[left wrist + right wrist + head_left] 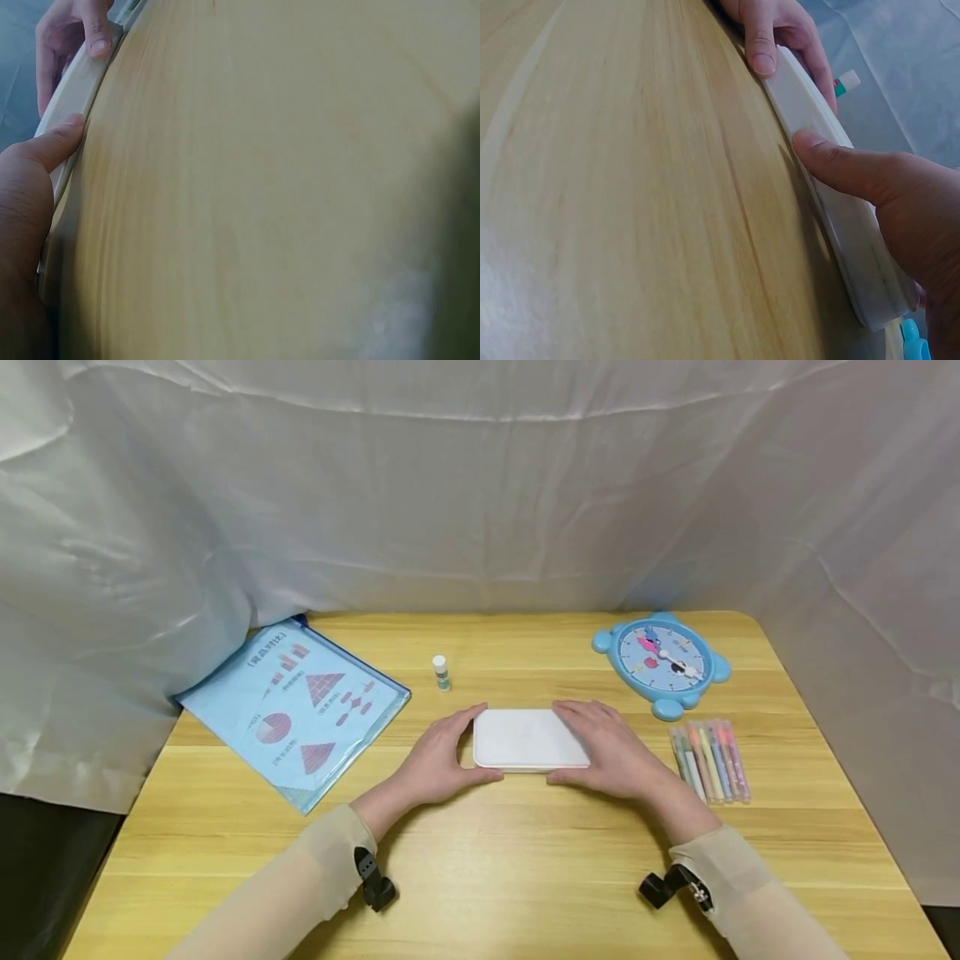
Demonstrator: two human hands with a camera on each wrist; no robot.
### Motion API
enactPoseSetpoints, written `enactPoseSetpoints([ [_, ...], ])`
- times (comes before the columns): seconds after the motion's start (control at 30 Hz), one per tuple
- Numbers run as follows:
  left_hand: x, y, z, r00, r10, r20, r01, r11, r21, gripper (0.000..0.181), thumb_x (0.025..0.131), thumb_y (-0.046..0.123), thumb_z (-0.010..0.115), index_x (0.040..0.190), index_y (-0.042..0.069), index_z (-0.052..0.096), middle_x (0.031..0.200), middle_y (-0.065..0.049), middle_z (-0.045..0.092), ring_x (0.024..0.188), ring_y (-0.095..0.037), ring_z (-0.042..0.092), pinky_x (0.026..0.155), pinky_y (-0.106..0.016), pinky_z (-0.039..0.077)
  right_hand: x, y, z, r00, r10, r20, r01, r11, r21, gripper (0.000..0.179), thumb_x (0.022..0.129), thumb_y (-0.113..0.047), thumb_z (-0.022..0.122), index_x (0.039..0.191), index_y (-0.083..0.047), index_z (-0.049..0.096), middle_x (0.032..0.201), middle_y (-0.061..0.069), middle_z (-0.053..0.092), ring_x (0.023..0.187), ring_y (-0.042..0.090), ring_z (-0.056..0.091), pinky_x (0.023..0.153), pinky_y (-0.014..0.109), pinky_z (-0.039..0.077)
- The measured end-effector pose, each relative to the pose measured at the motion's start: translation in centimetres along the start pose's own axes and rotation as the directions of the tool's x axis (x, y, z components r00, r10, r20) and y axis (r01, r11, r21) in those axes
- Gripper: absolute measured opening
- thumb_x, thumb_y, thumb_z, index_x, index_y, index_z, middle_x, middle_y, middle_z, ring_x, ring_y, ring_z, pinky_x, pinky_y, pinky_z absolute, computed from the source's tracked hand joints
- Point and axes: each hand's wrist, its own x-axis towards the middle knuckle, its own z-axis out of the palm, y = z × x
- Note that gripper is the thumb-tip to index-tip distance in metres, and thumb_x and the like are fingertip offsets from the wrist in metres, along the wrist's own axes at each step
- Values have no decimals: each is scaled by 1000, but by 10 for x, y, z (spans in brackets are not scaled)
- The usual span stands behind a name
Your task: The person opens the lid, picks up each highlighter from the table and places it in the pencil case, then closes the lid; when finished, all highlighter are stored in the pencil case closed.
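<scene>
My left hand (441, 762) and right hand (611, 747) grip opposite ends of the white case (528, 739); white-capped tube (441, 674) beyond it, apart.

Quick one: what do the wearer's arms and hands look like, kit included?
Left hand and right hand: bare, no gloves or rings visible. Left sleeve and right sleeve: plain pale beige, ending near the wrists. Each cuff carries a black device: left device, right device, both blocky at the end. No cables visible.
</scene>
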Motion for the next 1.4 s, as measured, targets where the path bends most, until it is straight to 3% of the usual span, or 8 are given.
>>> enactPoseSetpoints([
  [0.7,1,1,0,1000,-14,14,14,1000,4,106,81,61,88,164,17,39,161,-7,49,144,-29,48,120,-46,37,1,6,3,1000,-28,-12,28,999,-15,108,80,-68,84,158,-1,47,158,18,50,144,39,45,122,61,28],
  [0.93,2,5,-1,999,-28,21,29,999,-19,105,80,57,90,163,16,40,161,-6,49,145,-28,47,121,-44,35,0,11,5,997,-69,-42,69,998,0,106,79,-69,84,154,-2,52,154,16,54,138,36,50,117,60,38],
  [1.23,3,5,-1,999,-34,26,35,998,-57,107,80,54,91,165,18,36,160,-5,49,144,-29,46,121,-47,36,7,10,-12,999,-52,7,51,997,53,92,86,-69,77,150,-5,59,145,14,63,130,35,58,109,59,47],
  [1.4,3,5,-2,999,-36,19,37,997,-64,109,79,53,93,165,18,36,161,-5,48,145,-30,46,121,-49,35,10,9,-19,999,-34,40,30,996,86,95,85,-71,77,150,-4,59,146,15,62,131,36,59,110,58,48],
])
